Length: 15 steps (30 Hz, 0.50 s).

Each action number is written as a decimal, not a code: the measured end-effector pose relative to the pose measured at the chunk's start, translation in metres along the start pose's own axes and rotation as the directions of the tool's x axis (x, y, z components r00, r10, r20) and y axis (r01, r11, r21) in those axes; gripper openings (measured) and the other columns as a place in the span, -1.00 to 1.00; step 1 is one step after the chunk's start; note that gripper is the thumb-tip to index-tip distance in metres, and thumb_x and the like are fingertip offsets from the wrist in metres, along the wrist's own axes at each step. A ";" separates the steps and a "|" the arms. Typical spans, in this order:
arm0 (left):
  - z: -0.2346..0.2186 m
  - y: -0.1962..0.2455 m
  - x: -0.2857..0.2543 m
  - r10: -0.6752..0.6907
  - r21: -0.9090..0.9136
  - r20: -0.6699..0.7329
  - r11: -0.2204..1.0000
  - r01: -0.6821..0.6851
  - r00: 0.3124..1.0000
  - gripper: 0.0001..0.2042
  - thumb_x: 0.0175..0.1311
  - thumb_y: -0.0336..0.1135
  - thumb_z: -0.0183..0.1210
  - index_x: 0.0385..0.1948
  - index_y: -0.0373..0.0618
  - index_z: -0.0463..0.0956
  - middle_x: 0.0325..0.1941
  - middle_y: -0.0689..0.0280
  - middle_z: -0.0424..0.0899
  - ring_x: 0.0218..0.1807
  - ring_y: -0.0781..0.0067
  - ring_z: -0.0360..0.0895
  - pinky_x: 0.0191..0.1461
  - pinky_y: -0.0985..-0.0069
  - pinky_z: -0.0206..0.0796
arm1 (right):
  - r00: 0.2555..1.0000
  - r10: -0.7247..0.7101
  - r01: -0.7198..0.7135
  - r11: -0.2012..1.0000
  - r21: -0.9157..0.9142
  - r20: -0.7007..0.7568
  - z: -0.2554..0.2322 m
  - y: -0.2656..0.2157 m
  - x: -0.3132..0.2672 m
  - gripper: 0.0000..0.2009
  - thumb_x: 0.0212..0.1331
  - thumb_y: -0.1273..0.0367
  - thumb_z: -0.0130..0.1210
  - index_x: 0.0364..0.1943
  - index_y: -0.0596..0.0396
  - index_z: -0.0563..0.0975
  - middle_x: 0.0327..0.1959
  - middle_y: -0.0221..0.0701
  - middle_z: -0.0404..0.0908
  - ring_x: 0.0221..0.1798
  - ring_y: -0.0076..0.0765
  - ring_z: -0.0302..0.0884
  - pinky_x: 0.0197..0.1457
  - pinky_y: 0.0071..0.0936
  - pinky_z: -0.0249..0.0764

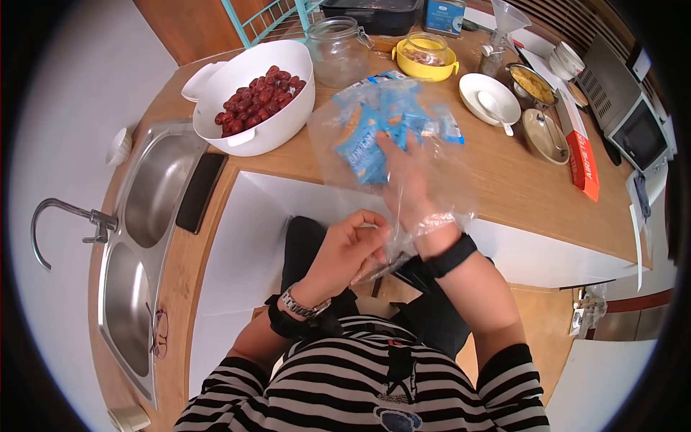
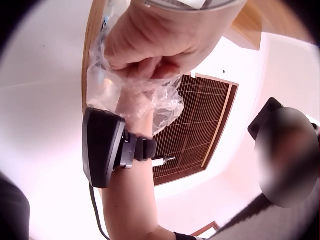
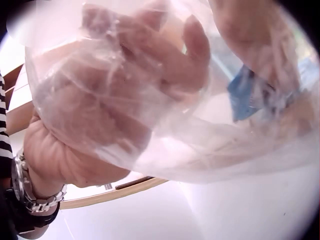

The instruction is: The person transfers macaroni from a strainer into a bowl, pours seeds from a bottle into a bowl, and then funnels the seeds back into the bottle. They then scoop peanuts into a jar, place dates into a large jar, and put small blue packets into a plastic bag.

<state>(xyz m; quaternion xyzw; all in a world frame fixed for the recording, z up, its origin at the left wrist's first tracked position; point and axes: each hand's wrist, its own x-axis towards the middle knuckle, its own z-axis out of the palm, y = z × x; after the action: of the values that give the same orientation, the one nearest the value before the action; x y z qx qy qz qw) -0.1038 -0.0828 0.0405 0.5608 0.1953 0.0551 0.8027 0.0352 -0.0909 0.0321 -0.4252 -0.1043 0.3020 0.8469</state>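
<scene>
A large clear plastic bag (image 1: 450, 176) with blue print spreads over the counter's front edge and hangs down toward my lap. Inside it lie several small blue packets (image 1: 362, 153), one with white lettering. My right hand (image 1: 410, 183) is in the bag up to the wrist, fingertips right at the packets; whether they grip one I cannot tell. With curled fingers my left hand (image 1: 349, 248) pinches the bag's edge close to the right wrist. In the left wrist view, crumpled plastic (image 2: 167, 107) shows below these fingers. Through the film, the right wrist view shows a blue packet (image 3: 242, 95).
A white pot (image 1: 248, 133) of dark red dates stands left on the wooden counter, beside the sink (image 1: 155, 194). Behind the bag are a glass jar (image 1: 332, 61) and a yellow bowl (image 1: 439, 72). A white bowl with a spoon (image 1: 493, 108) and a red-orange box (image 1: 583, 169) lie right.
</scene>
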 end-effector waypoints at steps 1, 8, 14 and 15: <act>-0.001 0.000 0.003 0.015 -0.019 -0.032 1.000 -0.016 0.999 -0.83 0.15 -0.35 -0.03 -0.28 -0.21 0.30 -0.68 0.34 0.41 -0.86 0.79 0.09 -0.83 0.80 -0.20 | 1.000 -0.001 0.001 1.000 0.002 -0.004 0.002 0.003 0.007 -0.63 0.02 0.50 -0.04 -0.03 0.22 0.23 -0.21 -0.37 0.39 -0.21 -0.48 0.33 -0.18 -0.55 0.31; -0.010 0.004 0.033 -0.023 -0.139 -0.054 0.990 0.015 0.998 -0.76 0.15 -0.30 -0.03 -0.21 -0.20 0.26 -0.63 0.31 0.39 -0.86 0.77 0.03 -0.80 0.80 -0.19 | 0.970 -0.158 0.243 0.545 -0.802 0.186 -0.001 -0.001 0.021 -0.47 -0.03 0.25 0.01 -0.03 0.39 0.21 -0.20 0.00 0.39 -0.12 -0.05 0.35 -0.05 -0.39 0.26; -0.017 -0.005 0.064 0.012 -0.250 0.028 0.968 -0.004 1.000 -0.84 0.15 -0.38 -0.07 -0.25 -0.18 0.30 -0.62 0.33 0.41 -0.85 0.77 0.07 -0.82 0.80 -0.17 | 0.927 0.023 0.373 0.042 -0.927 0.374 0.005 -0.058 -0.014 -0.50 0.01 0.25 -0.05 -0.01 0.34 0.22 -0.11 0.05 0.34 -0.03 0.04 0.30 -0.01 -0.35 0.24; -0.017 -0.004 0.064 0.011 -0.250 0.029 0.968 -0.004 1.000 -0.84 0.15 -0.38 -0.07 -0.25 -0.18 0.30 -0.62 0.33 0.41 -0.85 0.77 0.07 -0.82 0.80 -0.17 | 0.893 0.174 0.445 -0.201 -0.873 0.415 0.009 -0.072 -0.026 -0.56 0.02 0.31 -0.06 -0.03 0.30 0.24 -0.09 0.04 0.32 -0.02 0.06 0.28 -0.02 -0.30 0.25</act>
<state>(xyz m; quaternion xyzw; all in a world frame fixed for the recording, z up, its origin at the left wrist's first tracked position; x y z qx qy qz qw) -0.0524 -0.0494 0.0153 0.4565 0.1728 0.0739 0.8696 0.0408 -0.1330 0.0960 -0.8310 -0.5131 0.0912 0.1945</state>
